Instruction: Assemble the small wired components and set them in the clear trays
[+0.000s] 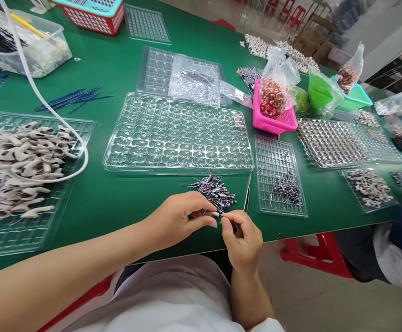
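I see my left hand [180,216] and right hand [242,240] pinching one small white part [216,214] between fingertips. A pile of wired components [214,191] lies just beyond.

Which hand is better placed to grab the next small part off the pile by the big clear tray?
Probably the right hand. It sits just below the pile of small parts and seems to grip only the tip of the small part both hands share. The left hand wraps more of it.
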A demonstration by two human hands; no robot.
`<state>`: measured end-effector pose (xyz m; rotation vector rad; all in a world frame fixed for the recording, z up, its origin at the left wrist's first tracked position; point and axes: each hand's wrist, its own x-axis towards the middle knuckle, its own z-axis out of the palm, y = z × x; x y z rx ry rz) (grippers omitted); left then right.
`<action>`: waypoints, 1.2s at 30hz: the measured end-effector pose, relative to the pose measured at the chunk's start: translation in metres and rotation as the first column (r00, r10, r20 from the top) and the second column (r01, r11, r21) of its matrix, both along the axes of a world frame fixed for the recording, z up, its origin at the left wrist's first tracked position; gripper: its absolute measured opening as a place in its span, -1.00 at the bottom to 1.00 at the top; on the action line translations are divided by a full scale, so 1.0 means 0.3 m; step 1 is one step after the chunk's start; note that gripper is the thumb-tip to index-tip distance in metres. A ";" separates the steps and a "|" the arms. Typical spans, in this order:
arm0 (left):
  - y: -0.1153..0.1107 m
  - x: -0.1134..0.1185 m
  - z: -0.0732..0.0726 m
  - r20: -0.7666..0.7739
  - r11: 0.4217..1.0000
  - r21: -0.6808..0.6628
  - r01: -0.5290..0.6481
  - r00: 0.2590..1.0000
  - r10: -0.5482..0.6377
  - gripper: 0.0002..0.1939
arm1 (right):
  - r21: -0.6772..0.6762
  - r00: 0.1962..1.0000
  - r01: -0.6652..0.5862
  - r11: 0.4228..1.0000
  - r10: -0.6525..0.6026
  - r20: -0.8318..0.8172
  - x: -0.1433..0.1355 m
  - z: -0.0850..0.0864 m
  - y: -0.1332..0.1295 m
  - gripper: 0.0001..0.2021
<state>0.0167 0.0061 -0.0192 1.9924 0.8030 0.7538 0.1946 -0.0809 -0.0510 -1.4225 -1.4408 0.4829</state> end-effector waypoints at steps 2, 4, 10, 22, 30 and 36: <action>0.000 -0.001 -0.003 0.000 1.000 0.009 0.004 1.000 -0.004 -0.89 | -0.006 1.000 -0.005 1.000 0.005 0.006 0.002 0.001 0.000 -0.92; 0.000 -0.002 -0.008 -0.001 1.000 0.019 0.007 1.000 -0.007 -0.88 | -0.011 1.000 -0.008 1.000 0.008 0.009 0.003 0.001 0.000 -0.93; 0.000 -0.006 -0.015 0.012 0.996 0.094 0.007 1.000 -0.009 -0.84 | -0.007 1.000 -0.018 1.000 0.018 0.018 0.002 0.002 0.003 -0.93; 0.004 -0.004 -0.005 0.019 0.979 0.205 0.008 1.000 -0.012 -0.81 | 0.068 0.996 -0.033 0.997 0.027 0.079 0.004 -0.002 -0.001 -0.81; 0.006 -0.007 -0.007 0.037 0.966 0.259 0.005 0.999 -0.015 -0.86 | 0.083 0.995 -0.013 0.996 0.004 0.102 0.001 -0.006 -0.010 -0.81; 0.004 -0.010 -0.002 0.022 0.957 0.288 0.023 0.999 -0.030 -0.85 | 0.088 0.992 -0.036 0.995 0.025 0.120 0.000 -0.003 -0.008 -0.80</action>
